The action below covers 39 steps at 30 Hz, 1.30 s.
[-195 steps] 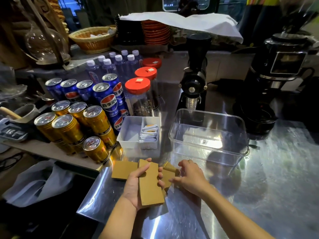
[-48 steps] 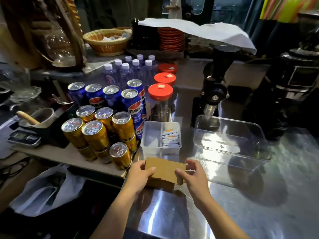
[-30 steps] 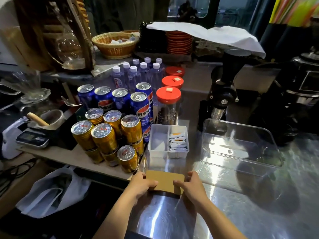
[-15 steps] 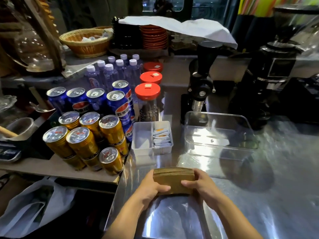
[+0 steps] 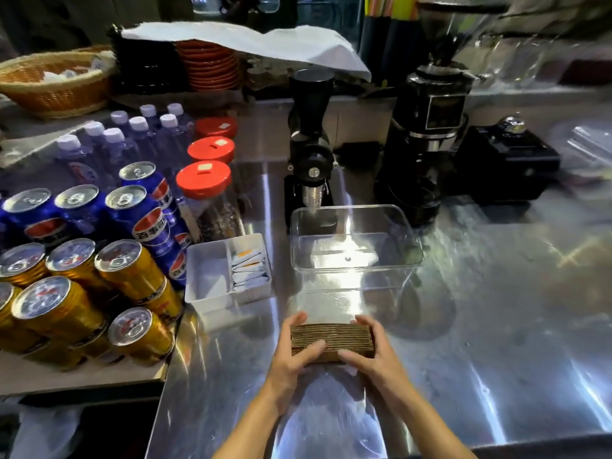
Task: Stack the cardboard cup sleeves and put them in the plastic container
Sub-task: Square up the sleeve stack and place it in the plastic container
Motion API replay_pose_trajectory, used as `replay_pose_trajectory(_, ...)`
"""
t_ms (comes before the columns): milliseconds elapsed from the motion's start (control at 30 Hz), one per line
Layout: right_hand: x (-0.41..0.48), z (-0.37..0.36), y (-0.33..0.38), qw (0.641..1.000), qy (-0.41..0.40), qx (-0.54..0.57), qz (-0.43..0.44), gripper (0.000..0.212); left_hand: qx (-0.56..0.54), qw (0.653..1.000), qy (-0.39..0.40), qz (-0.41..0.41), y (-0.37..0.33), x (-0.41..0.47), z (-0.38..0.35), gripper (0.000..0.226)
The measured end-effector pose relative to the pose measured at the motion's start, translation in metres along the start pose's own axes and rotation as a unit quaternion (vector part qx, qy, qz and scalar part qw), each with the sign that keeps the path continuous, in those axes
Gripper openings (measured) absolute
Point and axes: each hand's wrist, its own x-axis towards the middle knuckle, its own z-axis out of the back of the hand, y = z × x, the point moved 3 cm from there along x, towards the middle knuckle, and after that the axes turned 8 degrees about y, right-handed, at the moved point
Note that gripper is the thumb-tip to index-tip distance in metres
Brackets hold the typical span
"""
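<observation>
A neat stack of brown cardboard cup sleeves (image 5: 332, 339) is held edge-on just above the steel counter (image 5: 496, 342). My left hand (image 5: 293, 354) grips its left end, thumb in front and fingers behind. My right hand (image 5: 371, 352) grips the right end the same way. The clear plastic container (image 5: 356, 276) stands open and empty directly beyond the stack, a short gap away.
A white divided tray (image 5: 205, 286) with sachets sits left of the container. Gold cans (image 5: 129, 270) and blue cans (image 5: 132, 210) crowd the left side, with red-lidded jars (image 5: 203, 180) behind. Two black grinders (image 5: 309, 150) (image 5: 427, 134) stand behind the container.
The sleeves, loose and spread 6.5 s ago, are now gathered into one squared stack between both hands. In the last half second the stack turned edge-on; the view shifted left.
</observation>
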Motion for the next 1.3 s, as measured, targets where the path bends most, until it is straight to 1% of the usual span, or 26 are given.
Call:
replay_pose_trajectory(67,0.006,-0.003,-0.006,0.999,-0.037,0.017,0.002,0.059,-0.029,0.999,-0.035,-0.020,0.001,0.003,-0.002,0.057)
replay_pose_trajectory(100,0.009,-0.006,-0.009,0.998,-0.058,0.022,0.006,0.052,-0.037,0.997,-0.054,-0.033,0.000,0.004,-0.004,0.056)
replay_pose_trajectory(167,0.017,-0.009,-0.012,0.993,-0.115,0.030,0.021,0.023,-0.042,0.993,-0.092,-0.058,-0.003,0.005,-0.009,0.052)
replay_pose_trajectory(200,0.020,-0.011,-0.013,0.989,-0.145,0.030,0.028,0.010,-0.042,0.991,-0.109,-0.064,-0.003,0.006,-0.010,0.046)
replay_pose_trajectory(233,0.023,-0.012,-0.014,0.984,-0.171,0.025,0.032,0.010,-0.029,0.989,-0.130,-0.065,-0.004,0.007,-0.011,0.034)
replay_pose_trajectory(267,0.025,-0.014,-0.015,0.981,-0.189,0.022,0.030,0.015,-0.016,0.987,-0.150,-0.063,-0.007,0.007,-0.013,0.022)
replay_pose_trajectory(300,0.026,-0.015,-0.015,0.978,-0.203,0.025,0.032,0.018,0.004,0.983,-0.170,-0.067,-0.009,0.007,-0.013,0.020)
replay_pose_trajectory(367,0.029,-0.017,-0.013,0.975,-0.213,0.041,0.044,0.023,0.024,0.975,-0.207,-0.077,-0.012,0.008,-0.011,0.028)
replay_pose_trajectory(433,0.030,-0.018,-0.010,0.975,-0.209,0.047,0.065,0.025,0.034,0.970,-0.221,-0.098,-0.015,0.010,-0.009,0.030)
replay_pose_trajectory(500,0.031,-0.018,-0.011,0.977,-0.200,0.030,0.070,0.024,0.042,0.968,-0.224,-0.103,-0.014,0.013,-0.007,0.030)
replay_pose_trajectory(600,0.031,-0.018,-0.016,0.981,-0.185,0.002,0.056,0.023,0.051,0.969,-0.225,-0.090,-0.007,0.015,-0.002,0.034)
replay_pose_trajectory(700,0.032,-0.017,-0.018,0.979,-0.194,-0.001,0.057,0.023,0.058,0.972,-0.212,-0.085,-0.002,0.015,-0.001,0.030)
replay_pose_trajectory(800,0.033,-0.017,-0.021,0.982,-0.183,-0.005,0.054,0.023,0.067,0.975,-0.199,-0.072,-0.001,0.013,0.001,0.030)
replay_pose_trajectory(867,0.034,-0.016,-0.021,0.982,-0.180,-0.005,0.052,0.023,0.072,0.981,-0.169,-0.060,-0.004,0.011,0.001,0.025)
replay_pose_trajectory(933,0.034,-0.015,-0.020,0.982,-0.181,-0.007,0.051,0.024,0.050,0.992,-0.110,-0.043,-0.008,0.004,0.002,0.014)
replay_pose_trajectory(967,0.034,-0.015,-0.020,0.982,-0.181,-0.010,0.049,0.024,0.044,0.995,-0.082,-0.036,-0.008,-0.001,0.005,0.023)
replay_pose_trajectory(1000,0.035,-0.015,-0.020,0.982,-0.182,-0.012,0.048,0.025,0.055,0.996,-0.060,-0.031,-0.010,-0.006,0.008,0.037)
replay_pose_trajectory(1033,0.035,-0.015,-0.020,0.982,-0.182,-0.013,0.046,0.026,0.085,0.995,-0.046,-0.027,-0.012,-0.011,0.012,0.050)
replay_pose_trajectory(1067,0.035,-0.015,-0.020,0.982,-0.183,-0.014,0.044,0.026,0.106,0.993,-0.040,-0.026,-0.015,-0.015,0.014,0.058)
replay_pose_trajectory(1100,0.035,-0.015,-0.020,0.982,-0.183,-0.017,0.042,0.026,0.120,0.991,-0.041,-0.029,-0.018,-0.018,0.015,0.059)
replay_pose_trajectory(1200,0.035,-0.014,-0.020,0.983,-0.175,-0.027,0.041,0.024,0.161,0.984,-0.060,-0.037,-0.024,-0.019,0.015,0.049)
replay_pose_trajectory(1300,0.033,-0.013,-0.018,0.986,-0.157,-0.026,0.041,0.020,0.161,0.983,-0.079,-0.036,-0.022,-0.020,0.015,0.045)
